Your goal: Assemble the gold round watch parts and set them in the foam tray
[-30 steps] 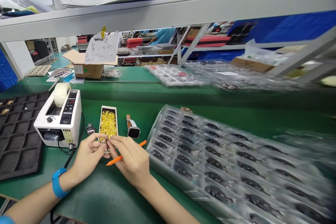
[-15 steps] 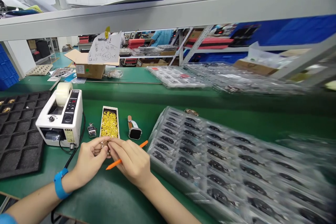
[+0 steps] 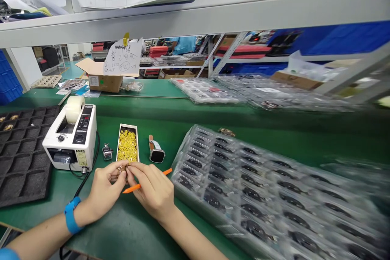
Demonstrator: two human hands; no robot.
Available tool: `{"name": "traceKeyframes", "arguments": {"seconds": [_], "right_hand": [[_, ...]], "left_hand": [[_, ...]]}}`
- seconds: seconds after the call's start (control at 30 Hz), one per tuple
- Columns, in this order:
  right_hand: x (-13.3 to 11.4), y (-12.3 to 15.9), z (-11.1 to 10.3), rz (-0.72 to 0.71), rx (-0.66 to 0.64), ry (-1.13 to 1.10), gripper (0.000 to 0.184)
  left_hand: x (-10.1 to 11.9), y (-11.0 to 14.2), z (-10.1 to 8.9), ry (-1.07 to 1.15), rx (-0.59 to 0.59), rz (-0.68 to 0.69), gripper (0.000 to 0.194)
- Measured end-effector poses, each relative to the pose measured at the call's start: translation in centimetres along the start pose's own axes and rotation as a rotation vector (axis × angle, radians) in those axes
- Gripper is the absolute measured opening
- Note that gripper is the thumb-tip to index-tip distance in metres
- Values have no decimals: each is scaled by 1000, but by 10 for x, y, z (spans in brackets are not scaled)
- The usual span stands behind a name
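My left hand (image 3: 105, 189) is closed, pinching a small gold-coloured metal part (image 3: 122, 168) between thumb and fingers. The fingertips of my right hand (image 3: 156, 191) meet at the same part from the other side. An orange pointed stick (image 3: 132, 189), like a pen or pry tool, lies through my right hand, its tip down to the left. Just beyond the fingers is a narrow white box (image 3: 129, 125) full of thin yellow rings (image 3: 127, 144). Fingers cover most of the metal part.
A white tape dispenser (image 3: 71, 130) and a tally counter (image 3: 107, 152) stand left of the box; a smartwatch (image 3: 157, 154) lies right of it. Stacked clear trays (image 3: 250, 170) of black parts fill the right. A black foam tray (image 3: 21, 178) lies far left, under a shelf beam (image 3: 183, 16).
Both hands stay together around the metal part. The orange stick has tilted slightly, its tip a little higher. The whole view has shifted very slightly.
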State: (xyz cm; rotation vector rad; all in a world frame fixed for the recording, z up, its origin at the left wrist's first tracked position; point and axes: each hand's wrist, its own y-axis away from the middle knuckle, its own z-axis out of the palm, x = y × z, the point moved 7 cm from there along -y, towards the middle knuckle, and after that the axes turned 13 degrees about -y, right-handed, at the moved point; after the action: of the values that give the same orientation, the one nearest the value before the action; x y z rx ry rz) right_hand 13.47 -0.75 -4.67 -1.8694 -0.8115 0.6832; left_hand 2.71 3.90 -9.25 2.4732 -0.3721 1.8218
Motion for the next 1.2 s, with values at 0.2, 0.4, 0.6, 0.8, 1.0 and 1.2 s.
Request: {"name": "traceKeyframes", "arguments": {"seconds": [0.2, 0.4, 0.6, 0.8, 1.0, 1.2], "right_hand": [[-4, 0, 3, -68, -41, 68, 11], [-1, 0, 2, 30, -8, -16, 11], [3, 2, 1, 84, 5, -74, 11], [-7, 4, 1, -123, -33, 66, 12], [-7, 2, -1, -46, -10, 44, 10], [-3, 3, -2, 3, 11, 35, 8]], "left_hand": [[-2, -1, 1, 53, 1, -33, 32], [-5, 0, 1, 30, 3, -66, 34], [0, 2, -1, -61, 28, 15, 31], [8, 4, -2, -120, 54, 121, 28], [11, 5, -2, -153, 76, 147, 27], [12, 3, 0, -131, 44, 134, 27]]}}
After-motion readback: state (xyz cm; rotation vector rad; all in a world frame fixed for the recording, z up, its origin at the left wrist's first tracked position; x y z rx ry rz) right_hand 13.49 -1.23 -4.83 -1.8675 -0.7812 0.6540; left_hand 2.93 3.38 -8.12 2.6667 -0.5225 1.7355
